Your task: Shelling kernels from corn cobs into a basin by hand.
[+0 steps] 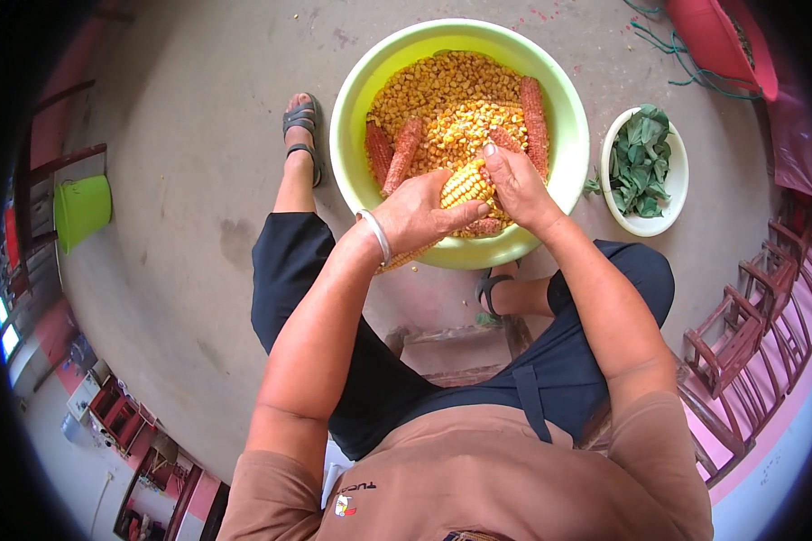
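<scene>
Both hands meet over the near side of a lime-green plastic basin (pixel 459 255). My left hand (pixel 413 209), with a silver bangle at the wrist, wraps around an ear of yellow corn (pixel 463 188). My right hand (pixel 522 186) grips the ear's right side, its thumb extended; a reddish bare patch shows beside it. More yellow corn (pixel 406 258) shows beneath my left hand at the rim; whether it is the same ear, I cannot tell. Loose corn kernels (pixel 446 74) fill the basin. Among them lie several stripped red cobs, one (pixel 402 154) at left and another (pixel 533 118) at right.
A white bowl of green leaves (pixel 641 162) stands right of the basin. Upper right is a red container (pixel 717 47) with green cords. Wooden chairs (pixel 731 331) line the right wall. A green bucket (pixel 81 211) sits far left. My sandalled feet flank the basin.
</scene>
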Motion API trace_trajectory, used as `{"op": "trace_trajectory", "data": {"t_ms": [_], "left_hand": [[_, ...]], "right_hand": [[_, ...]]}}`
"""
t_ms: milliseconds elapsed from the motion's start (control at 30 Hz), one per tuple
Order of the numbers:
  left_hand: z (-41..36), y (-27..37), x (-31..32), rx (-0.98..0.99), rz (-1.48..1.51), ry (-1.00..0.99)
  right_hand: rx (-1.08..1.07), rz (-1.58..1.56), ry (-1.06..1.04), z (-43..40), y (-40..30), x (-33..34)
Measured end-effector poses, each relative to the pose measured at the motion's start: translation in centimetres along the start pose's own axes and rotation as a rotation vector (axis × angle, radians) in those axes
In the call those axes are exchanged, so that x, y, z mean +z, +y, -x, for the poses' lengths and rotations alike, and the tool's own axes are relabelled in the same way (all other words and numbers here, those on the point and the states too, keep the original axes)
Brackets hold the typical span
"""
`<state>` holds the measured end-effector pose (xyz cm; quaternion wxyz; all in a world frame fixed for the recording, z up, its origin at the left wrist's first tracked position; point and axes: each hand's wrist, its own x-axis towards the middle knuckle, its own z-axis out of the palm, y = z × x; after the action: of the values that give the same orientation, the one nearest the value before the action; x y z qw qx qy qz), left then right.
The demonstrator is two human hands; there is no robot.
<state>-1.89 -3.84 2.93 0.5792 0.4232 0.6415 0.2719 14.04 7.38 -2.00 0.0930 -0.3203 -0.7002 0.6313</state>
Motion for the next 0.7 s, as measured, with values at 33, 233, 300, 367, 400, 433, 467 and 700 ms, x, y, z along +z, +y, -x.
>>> {"op": "trace_trajectory", "data": {"t_ms": [33,233,300,367,400,433,467,700], "left_hand": [[0.0,-0.1,0.0,0.0,-0.002,0.002],[0.0,0.8,1.1,-0.039,-0.528,0.167],[0.0,0.6,1.2,-0.007,-0.526,0.228],[0.0,0.2,1.0,0.003,-0.531,0.212],[-0.1,0.1,1.0,0.02,-0.537,0.197],[-0.1,0.0,1.1,0.02,-0.536,0.197],[-0.1,-0.1,1.2,0.006,-0.528,0.183],[0.3,0.4,2.0,-0.037,-0.498,0.202]], "right_hand": [[-0.003,-0.001,-0.001,0.0,-0.4,0.1],[0.06,0.063,-0.05,-0.6,0.0,1.3],[0.017,0.078,-0.043,-0.7,-0.2,1.0],[0.059,0.128,0.006,-0.6,-0.3,1.0],[0.002,0.131,0.033,-0.7,0.1,1.1],[0.003,0.132,0.033,-0.6,0.5,1.3],[0.03,0.12,0.06,-0.4,0.9,1.4],[-0.046,0.128,0.078,-0.1,2.1,1.4]]}}
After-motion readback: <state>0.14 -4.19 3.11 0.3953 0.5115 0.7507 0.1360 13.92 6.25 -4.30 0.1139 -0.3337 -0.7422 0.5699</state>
